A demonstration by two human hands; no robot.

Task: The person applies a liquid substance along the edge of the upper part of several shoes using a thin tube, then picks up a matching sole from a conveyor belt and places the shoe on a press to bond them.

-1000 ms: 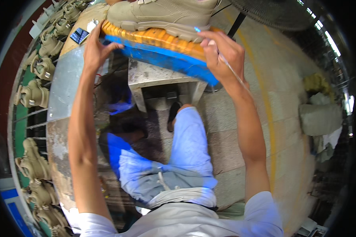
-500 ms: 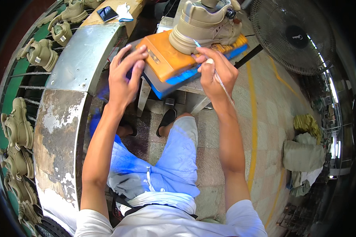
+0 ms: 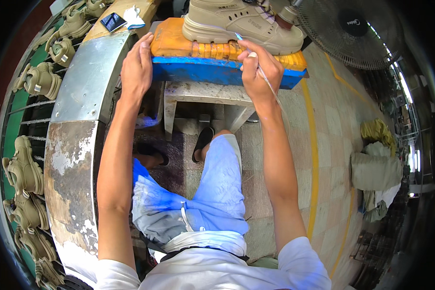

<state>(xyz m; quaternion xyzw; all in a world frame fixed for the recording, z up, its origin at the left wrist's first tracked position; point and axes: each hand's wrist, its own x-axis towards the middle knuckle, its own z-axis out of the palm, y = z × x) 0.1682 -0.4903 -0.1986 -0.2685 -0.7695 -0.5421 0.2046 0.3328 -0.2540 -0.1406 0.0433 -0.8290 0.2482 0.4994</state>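
In the head view, the right hand (image 3: 262,72) is clamped on a thin pen (image 3: 239,36), a cord trailing from it; the tip is at the lower side of a beige shoe (image 3: 227,24) (whether it touches, I cannot tell). The shoe sits toe to the right on an orange pad (image 3: 166,38) over a blue base (image 3: 188,72), above a low bench (image 3: 198,94); the left hand (image 3: 137,70) has its fingers at the pad's left end, though I cannot tell how firmly they grip; beyond the table (image 3: 79,77), a barred rack (image 3: 36,121) holds more beige shoes (image 3: 42,79); a phone (image 3: 113,22) lies beside a white cloth (image 3: 133,19).
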